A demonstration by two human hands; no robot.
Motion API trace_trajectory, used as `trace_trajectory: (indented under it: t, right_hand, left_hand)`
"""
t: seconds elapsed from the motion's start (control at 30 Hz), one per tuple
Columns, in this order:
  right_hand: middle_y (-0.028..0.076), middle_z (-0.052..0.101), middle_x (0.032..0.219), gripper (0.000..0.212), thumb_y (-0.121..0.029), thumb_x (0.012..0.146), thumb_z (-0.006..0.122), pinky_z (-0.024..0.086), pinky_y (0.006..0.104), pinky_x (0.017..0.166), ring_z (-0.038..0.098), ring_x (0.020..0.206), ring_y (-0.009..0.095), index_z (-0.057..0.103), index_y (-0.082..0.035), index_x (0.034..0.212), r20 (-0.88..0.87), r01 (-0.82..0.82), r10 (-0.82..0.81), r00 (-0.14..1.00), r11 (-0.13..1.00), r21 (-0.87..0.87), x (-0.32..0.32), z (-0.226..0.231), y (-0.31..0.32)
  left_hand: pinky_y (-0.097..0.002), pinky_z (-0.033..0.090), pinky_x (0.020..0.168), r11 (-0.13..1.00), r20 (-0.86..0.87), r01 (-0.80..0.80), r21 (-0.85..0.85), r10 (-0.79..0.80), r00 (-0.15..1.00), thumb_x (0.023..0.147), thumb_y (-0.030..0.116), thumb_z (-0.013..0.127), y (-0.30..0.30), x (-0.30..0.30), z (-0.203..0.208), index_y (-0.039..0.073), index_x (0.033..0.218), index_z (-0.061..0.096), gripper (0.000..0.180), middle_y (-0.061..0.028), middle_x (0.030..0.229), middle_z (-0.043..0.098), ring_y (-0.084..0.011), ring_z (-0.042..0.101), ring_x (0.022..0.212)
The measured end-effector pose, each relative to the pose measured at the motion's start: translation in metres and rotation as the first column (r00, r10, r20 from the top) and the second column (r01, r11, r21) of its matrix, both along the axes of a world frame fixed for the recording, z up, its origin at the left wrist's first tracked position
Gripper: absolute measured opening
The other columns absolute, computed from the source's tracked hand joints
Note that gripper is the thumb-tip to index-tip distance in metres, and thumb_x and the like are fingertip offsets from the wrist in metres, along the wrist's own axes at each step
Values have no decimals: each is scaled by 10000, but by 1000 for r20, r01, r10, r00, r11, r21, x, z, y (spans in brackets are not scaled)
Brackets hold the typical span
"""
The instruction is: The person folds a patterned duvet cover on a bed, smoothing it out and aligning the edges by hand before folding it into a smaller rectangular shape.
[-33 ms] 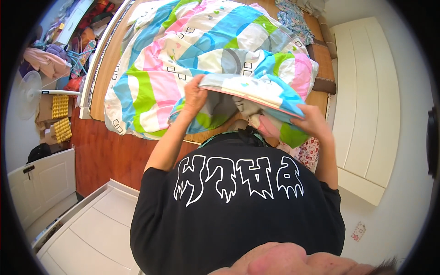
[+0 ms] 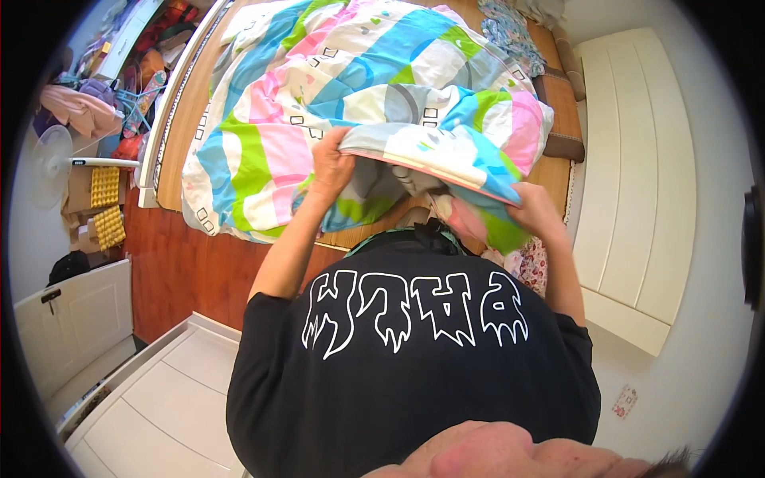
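A duvet cover (image 2: 263, 171) in white, blue, green, pink and grey is spread over the bed, rumpled along its near side. Between my hands one edge with a thin pink seam is lifted, its underside sagging toward my body. My left hand (image 2: 333, 166) is closed around the left end of that edge. At the lower right end, my right hand (image 2: 539, 211) grips the cover, and the cloth hanging beside it is blurred. Fingertips of both hands are partly hidden by fabric. Whether a filling lies inside, I cannot tell.
A woven mat (image 2: 171, 171) shows at the bed's left side. Brown cushions (image 2: 562, 111) and blue floral cloth (image 2: 510, 36) lie at the right. Left of the bed stand a white fan (image 2: 52, 163) and yellow egg trays (image 2: 105, 187). A white panel (image 2: 629, 183) leans at right.
Both hands have shifted slightly left with the lifted edge, which looks a little more taut. The hanging green part beside my right hand has swung slightly.
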State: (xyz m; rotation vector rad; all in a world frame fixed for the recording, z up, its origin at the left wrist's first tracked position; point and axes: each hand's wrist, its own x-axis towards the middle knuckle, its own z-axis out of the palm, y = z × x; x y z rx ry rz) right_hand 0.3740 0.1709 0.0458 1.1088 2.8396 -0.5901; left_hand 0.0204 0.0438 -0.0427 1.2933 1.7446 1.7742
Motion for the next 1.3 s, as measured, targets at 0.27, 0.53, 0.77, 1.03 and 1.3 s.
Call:
trace_trajectory:
  t: [0.27,0.53,0.77,1.03,1.3]
  right_hand:
    - [110,618,833,174,-117,784,565,464,363,697,586,778,262,631,-23,915,-562,633,-423,711,733,248,4,-109,3]
    - [80,627,823,116,-4,767,591,489,295,678,587,710,166,615,5,880,-878,752,-89,470,561,346,15,60,44]
    - [105,630,742,128,-198,772,582,481,352,605,611,664,254,624,-102,848,-491,577,-306,815,498,647,146,78,50]
    - [68,642,755,184,-167,704,660,493,307,646,608,685,192,633,-49,842,-837,884,-283,468,149,444,179,112,13]
    - [85,652,781,167,-182,727,595,488,356,649,619,706,256,636,-74,848,-579,748,-522,626,191,636,189,67,17]
  left_hand:
    - [-340,457,558,986,-643,132,106,-33,765,688,98,648,-34,30,137,54,930,643,247,-113,720,559,-288,574,634]
    - [-254,460,644,996,78,85,-23,-83,994,794,9,556,-21,8,120,-5,949,622,169,-80,785,656,-99,603,756]
    - [-420,481,627,766,-508,332,-551,-623,595,718,184,676,-41,29,83,66,887,521,258,-147,785,589,-348,599,737]
    - [-417,469,603,900,-542,300,-318,-432,721,687,62,618,-38,42,102,57,903,535,232,-127,795,515,-350,565,714]
    - [-432,458,650,875,-198,215,-434,-326,924,697,85,578,-50,26,16,11,888,562,205,-213,771,596,-373,580,800]
